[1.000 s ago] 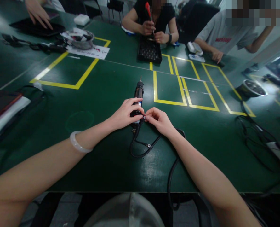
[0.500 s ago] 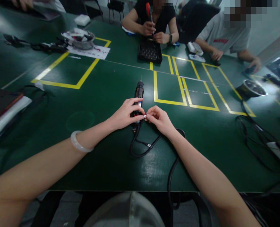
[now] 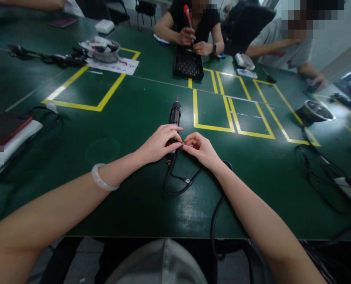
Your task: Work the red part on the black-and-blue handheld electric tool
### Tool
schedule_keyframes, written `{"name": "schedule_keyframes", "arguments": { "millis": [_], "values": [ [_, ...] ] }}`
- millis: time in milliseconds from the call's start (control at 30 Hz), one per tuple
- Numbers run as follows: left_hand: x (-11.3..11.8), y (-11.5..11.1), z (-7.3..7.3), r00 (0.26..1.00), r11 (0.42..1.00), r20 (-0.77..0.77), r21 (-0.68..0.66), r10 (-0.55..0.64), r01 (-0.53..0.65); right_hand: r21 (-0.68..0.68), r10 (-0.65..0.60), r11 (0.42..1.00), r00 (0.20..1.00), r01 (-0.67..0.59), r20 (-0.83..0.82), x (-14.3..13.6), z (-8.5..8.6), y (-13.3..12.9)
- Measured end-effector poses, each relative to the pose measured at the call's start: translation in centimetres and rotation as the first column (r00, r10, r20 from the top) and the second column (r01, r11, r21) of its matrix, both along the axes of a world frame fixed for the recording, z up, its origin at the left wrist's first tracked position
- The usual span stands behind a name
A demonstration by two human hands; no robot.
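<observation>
In the middle of the green table, my left hand (image 3: 157, 145) and my right hand (image 3: 201, 150) meet at their fingertips. Thumb and forefinger of each hand pinch a tiny piece (image 3: 184, 144) that shows orange and silvery; the fingers cover most of it, and its kind cannot be made out. Behind my left fingers lies a black electric screwdriver (image 3: 175, 113), its bit pointing away from me. The left hand's fingers hide part of its body. From its near end a black cable (image 3: 169, 189) loops toward me and passes under my right forearm.
Across the table a person's hands hold a red-handled tool (image 3: 187, 17) over a black tray (image 3: 188, 68). Yellow tape (image 3: 213, 128) marks rectangles. A round metal bowl (image 3: 107, 55) stands at left on paper, another bowl (image 3: 316, 110) at right near loose cables (image 3: 314, 165).
Orange now shows on the tiny piece between my fingertips, where it looked white before. My hands barely moved. The person at right has raised one hand from the table toward the head.
</observation>
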State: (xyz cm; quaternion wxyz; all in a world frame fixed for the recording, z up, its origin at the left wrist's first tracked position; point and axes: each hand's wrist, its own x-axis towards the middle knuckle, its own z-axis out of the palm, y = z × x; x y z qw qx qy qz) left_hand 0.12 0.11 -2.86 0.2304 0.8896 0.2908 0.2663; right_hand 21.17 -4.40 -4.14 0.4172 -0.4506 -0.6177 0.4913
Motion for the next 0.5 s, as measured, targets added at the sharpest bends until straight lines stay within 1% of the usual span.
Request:
{"name": "schedule_keyframes", "arguments": {
  "millis": [267, 500],
  "values": [
    [0.13, -0.18, 0.27, 1.0, 1.0, -0.017, 0.01, -0.025, 0.026, 0.047, 0.003, 0.999, 0.996, -0.007, 0.09, 0.4, -0.1, 0.25],
    [0.06, 0.03, -0.07, 0.999, 0.999, -0.023, 0.03, -0.026, 0.027, 0.139, -0.026, 0.99, 0.964, -0.011, 0.264, 0.6, 0.23, 0.14]
  ]
}}
